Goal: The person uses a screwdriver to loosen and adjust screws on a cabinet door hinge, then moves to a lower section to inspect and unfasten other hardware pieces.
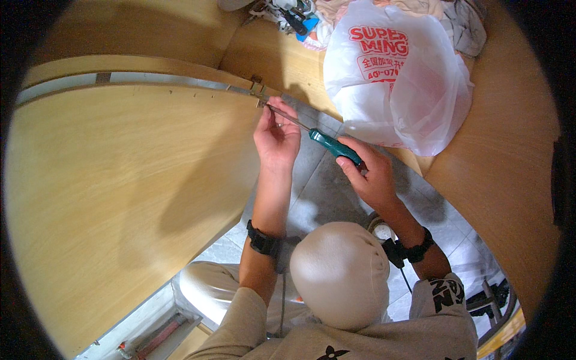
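Observation:
My right hand is wrapped round the dark green handle of a screwdriver. Its metal shaft slants up and to the left, the tip ending at a small metal fitting on the corner of a light wooden panel. Beside that corner my left hand is raised palm up, with its thumb and fingers closed about the shaft close to the tip. Whether a screw sits at the tip is too small to tell.
A white plastic bag with red print rests on a wooden board at the upper right, beside folded cloths. Assorted small tools lie at the top. Another wooden panel rises on the right. Grey floor tiles show below my hands.

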